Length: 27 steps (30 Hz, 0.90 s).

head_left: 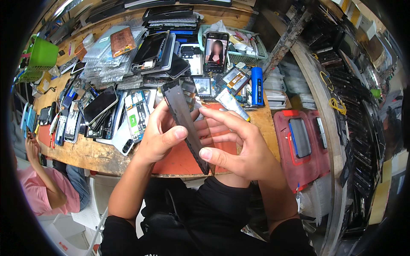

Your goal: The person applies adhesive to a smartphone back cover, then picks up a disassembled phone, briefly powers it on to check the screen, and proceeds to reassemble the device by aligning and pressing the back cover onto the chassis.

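Over an orange-red mat point(166, 164) I hold a dark phone frame point(183, 115) tilted on its long edge. Its black inner side is turned left, and a glossy glass side to the right mirrors my fingers. My left hand point(160, 134) grips it from the left, thumb near the black face and fingers mostly hidden behind. On the other side my right hand point(239, 145) has its thumb on the lower edge and its fingers curved along the glossy side. Just beyond the frame lie a white tube point(230, 102) and opened phone parts point(235, 79).
Phones and boards point(134, 115) cover the bench's left side, beside bagged panels point(106, 64). A lit phone point(215, 53) stands against a green basket point(256, 47). A blue cylinder point(257, 85) stands upright. Right are a red case point(294, 149) and a wooden post point(286, 40). Another person point(47, 187) sits left.
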Tool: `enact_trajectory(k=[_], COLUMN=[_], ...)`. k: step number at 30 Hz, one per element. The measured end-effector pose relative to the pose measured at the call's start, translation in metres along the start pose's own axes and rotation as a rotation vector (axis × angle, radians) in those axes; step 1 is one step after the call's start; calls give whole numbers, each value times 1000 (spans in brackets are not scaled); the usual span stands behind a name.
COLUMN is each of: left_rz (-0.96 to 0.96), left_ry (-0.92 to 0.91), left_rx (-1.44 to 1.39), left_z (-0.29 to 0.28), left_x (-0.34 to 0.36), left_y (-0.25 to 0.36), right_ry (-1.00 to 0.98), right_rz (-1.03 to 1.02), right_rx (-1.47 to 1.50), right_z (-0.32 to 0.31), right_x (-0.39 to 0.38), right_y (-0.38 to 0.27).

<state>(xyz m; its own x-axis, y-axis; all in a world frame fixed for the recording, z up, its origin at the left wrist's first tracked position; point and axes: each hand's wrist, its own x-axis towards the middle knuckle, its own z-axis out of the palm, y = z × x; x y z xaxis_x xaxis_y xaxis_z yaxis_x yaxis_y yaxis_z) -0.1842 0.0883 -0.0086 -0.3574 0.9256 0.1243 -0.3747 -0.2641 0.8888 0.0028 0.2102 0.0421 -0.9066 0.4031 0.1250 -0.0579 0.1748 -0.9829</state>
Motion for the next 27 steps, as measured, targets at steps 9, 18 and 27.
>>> enact_trajectory(k=[9, 18, 27], left_rz=[67, 93, 66], left_ry=[4, -2, -7], left_rx=[37, 0, -37], left_z=[-1, 0, -2], left_x=[2, 0, -1], left_y=[-2, 0, -2], right_ry=[-21, -20, -17], right_rz=[15, 29, 20], right_rx=[-41, -104, -108], right_z=[1, 3, 5], right_x=[3, 7, 11], right_y=[-4, -4, -9])
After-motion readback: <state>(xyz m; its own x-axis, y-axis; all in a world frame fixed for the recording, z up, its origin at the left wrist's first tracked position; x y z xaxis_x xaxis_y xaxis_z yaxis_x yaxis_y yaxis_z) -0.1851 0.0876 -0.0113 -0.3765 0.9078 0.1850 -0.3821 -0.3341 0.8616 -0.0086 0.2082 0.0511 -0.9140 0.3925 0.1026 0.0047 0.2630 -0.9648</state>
